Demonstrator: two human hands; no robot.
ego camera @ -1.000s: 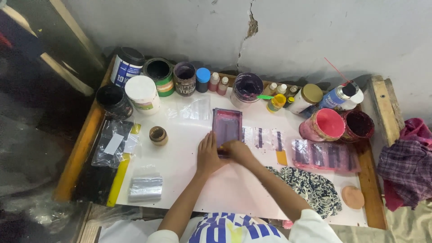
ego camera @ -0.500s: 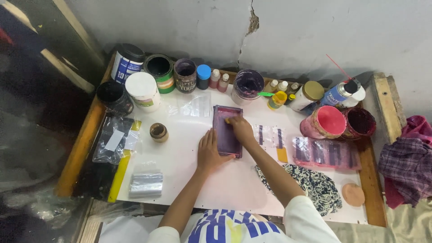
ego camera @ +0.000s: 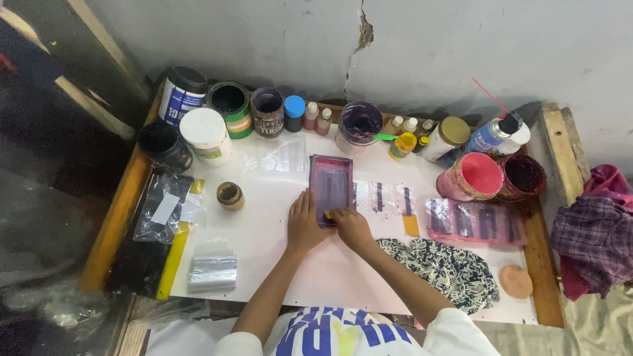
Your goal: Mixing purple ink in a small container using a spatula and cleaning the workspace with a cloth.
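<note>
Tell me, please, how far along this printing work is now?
Done: printed clear strips lie right of the small purple screen frame, with more on a pink sheet. In hand: the left hand steadies the frame, and the right hand is at its near end. Left: a stack of clear sleeves looks unprinted.

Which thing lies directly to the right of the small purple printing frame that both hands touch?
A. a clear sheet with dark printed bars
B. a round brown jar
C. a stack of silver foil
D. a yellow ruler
A: the clear sheet with dark bars lies just right of the purple printing frame, where the left hand and right hand rest.
</note>
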